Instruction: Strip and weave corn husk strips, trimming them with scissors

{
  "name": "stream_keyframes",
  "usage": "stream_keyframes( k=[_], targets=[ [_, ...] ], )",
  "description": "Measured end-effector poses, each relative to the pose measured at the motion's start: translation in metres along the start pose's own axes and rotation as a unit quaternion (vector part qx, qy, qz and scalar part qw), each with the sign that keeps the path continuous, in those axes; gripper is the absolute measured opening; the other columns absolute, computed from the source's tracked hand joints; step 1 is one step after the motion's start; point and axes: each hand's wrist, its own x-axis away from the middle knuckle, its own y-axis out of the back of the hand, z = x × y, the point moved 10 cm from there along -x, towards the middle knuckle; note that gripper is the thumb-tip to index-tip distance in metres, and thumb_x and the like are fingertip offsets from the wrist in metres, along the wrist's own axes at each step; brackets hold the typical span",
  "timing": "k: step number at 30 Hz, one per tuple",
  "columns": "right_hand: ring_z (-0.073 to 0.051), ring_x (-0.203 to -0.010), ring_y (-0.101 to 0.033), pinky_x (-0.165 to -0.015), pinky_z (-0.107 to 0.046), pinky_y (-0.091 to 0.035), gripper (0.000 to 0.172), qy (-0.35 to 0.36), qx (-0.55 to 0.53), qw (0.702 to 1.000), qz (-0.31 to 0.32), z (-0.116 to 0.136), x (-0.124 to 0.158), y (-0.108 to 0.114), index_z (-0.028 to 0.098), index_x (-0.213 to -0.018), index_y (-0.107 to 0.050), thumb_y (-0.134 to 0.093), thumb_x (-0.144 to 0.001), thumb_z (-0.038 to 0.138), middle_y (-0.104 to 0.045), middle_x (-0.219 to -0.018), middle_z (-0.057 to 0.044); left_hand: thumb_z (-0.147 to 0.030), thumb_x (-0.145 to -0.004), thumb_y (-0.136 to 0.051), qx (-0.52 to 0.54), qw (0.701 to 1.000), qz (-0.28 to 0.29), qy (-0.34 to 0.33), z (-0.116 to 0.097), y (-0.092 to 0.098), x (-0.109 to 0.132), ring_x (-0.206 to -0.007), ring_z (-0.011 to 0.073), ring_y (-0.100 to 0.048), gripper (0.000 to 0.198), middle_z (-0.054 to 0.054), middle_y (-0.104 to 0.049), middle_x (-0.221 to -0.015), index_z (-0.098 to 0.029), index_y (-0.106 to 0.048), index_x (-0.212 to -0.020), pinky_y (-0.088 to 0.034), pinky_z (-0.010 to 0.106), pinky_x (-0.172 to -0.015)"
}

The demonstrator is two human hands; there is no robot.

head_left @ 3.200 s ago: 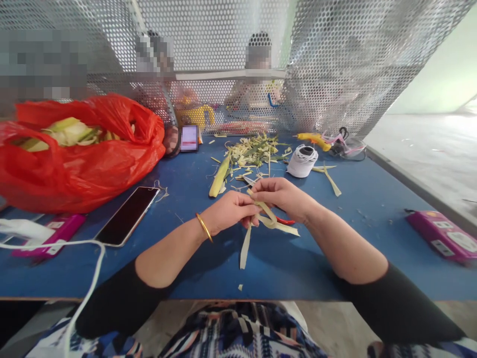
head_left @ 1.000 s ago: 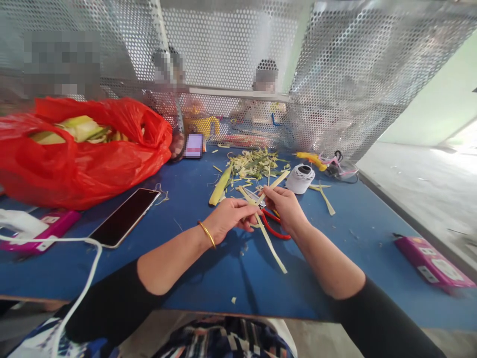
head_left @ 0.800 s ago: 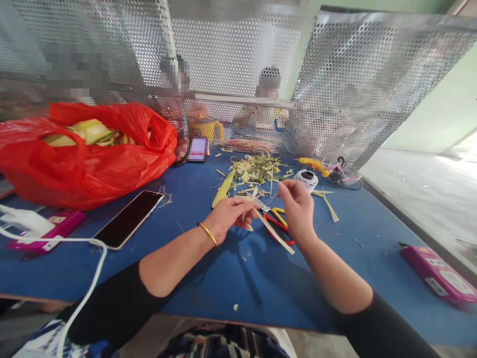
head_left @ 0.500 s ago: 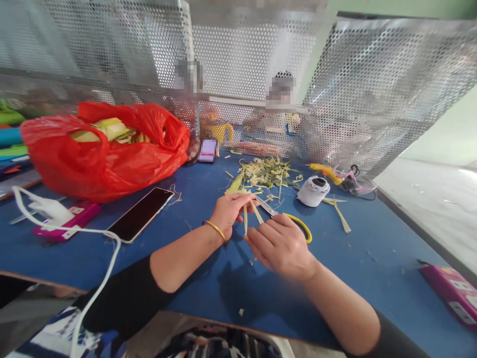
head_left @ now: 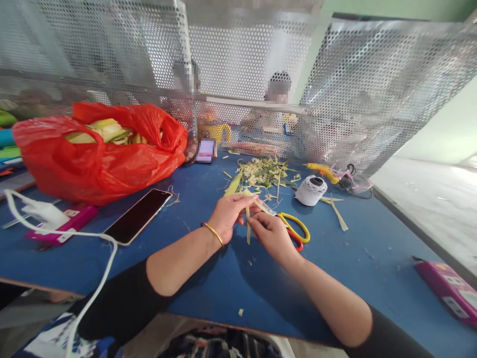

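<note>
Pale strips of corn husk [head_left: 248,234] are pinched between the thumb and fingers of my left hand [head_left: 227,216], which wears a gold bangle. One strip hangs down below the fingertips. My right hand [head_left: 276,236] is closed beside it, thumb and fingers pinched at the husk; the exact contact is partly hidden. Scissors [head_left: 303,229] with yellow and red handles lie just right of and behind my right hand, their blades partly covered. A longer green-yellow husk piece [head_left: 233,185] lies beyond my left hand, near a pile of husk scraps [head_left: 264,171].
At left stand a red plastic bag [head_left: 63,169] of husks, a dark phone [head_left: 138,216] and a magenta power strip [head_left: 80,221] with a white cable. A white roll [head_left: 311,191] and a yellow glue gun [head_left: 323,171] lie right. A perforated metal screen [head_left: 246,49] bounds the back; people sit behind it.
My right hand has moved up toward the left fingertips, and its grip has changed to a pinch. The scissors' red handle now shows. The left hand keeps its hold on the husk.
</note>
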Motion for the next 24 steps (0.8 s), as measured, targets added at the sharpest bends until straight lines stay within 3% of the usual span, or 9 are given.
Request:
stream_keyframes(
  k=[5, 10, 16, 22, 24],
  targets=[
    [-0.010, -0.049, -0.034, -0.047, -0.025, -0.027, 0.028, 0.000, -0.004, 1.000, -0.012, 0.001, 0.002, 0.003, 0.023, -0.058, -0.045, -0.049, -0.075, 0.045, -0.041, -0.050, 0.005, -0.011, -0.076, -0.072, -0.016, 0.999, 0.033, -0.011, -0.005, -0.004, -0.003, -0.069, 0.0140, -0.071, 0.009, 0.011, -0.078, -0.088, -0.014, -0.075, -0.068, -0.027, 0.016, -0.038],
    [-0.010, -0.049, -0.032, -0.048, -0.025, -0.025, 0.020, 0.042, 0.027, 0.998, -0.024, 0.019, 0.009, 0.008, 0.025, -0.055, -0.035, -0.045, -0.068, 0.035, -0.037, -0.049, 0.006, -0.011, -0.079, -0.071, -0.018, 0.999, 0.034, -0.011, -0.005, -0.004, -0.005, -0.066, 0.0135, -0.072, 0.011, 0.013, -0.078, -0.094, -0.013, -0.073, -0.068, -0.025, 0.016, -0.036],
    [-0.009, -0.048, -0.032, -0.047, -0.024, -0.023, 0.016, 0.073, 0.081, 0.994, 0.004, 0.031, 0.016, 0.005, 0.024, -0.055, -0.034, -0.045, -0.066, 0.027, -0.035, -0.049, 0.006, -0.010, -0.082, -0.068, -0.015, 1.000, 0.022, 0.007, 0.000, -0.003, -0.004, -0.067, 0.0118, -0.072, 0.012, 0.012, -0.079, -0.098, -0.014, -0.076, -0.074, -0.024, 0.015, -0.035],
    [-0.009, -0.047, -0.034, -0.045, -0.023, -0.025, 0.020, 0.113, 0.112, 0.986, 0.045, 0.038, 0.023, -0.005, 0.024, -0.057, -0.034, -0.047, -0.072, 0.020, -0.037, -0.049, 0.007, -0.012, -0.080, -0.072, -0.023, 1.000, 0.016, 0.010, 0.000, -0.002, -0.005, -0.068, 0.0124, -0.072, 0.008, 0.013, -0.079, -0.098, -0.014, -0.076, -0.073, -0.022, 0.014, -0.035],
    [-0.009, -0.048, -0.038, -0.047, -0.022, -0.028, 0.023, 0.167, 0.133, 0.977, 0.009, 0.050, 0.028, 0.003, 0.023, -0.060, -0.040, -0.049, -0.081, 0.020, -0.042, -0.051, 0.006, -0.012, -0.081, -0.070, -0.028, 1.000, 0.004, 0.005, -0.002, 0.001, -0.006, -0.067, 0.0114, -0.071, 0.012, 0.013, -0.079, -0.099, -0.014, -0.076, -0.071, -0.021, 0.014, -0.034]
  ],
)
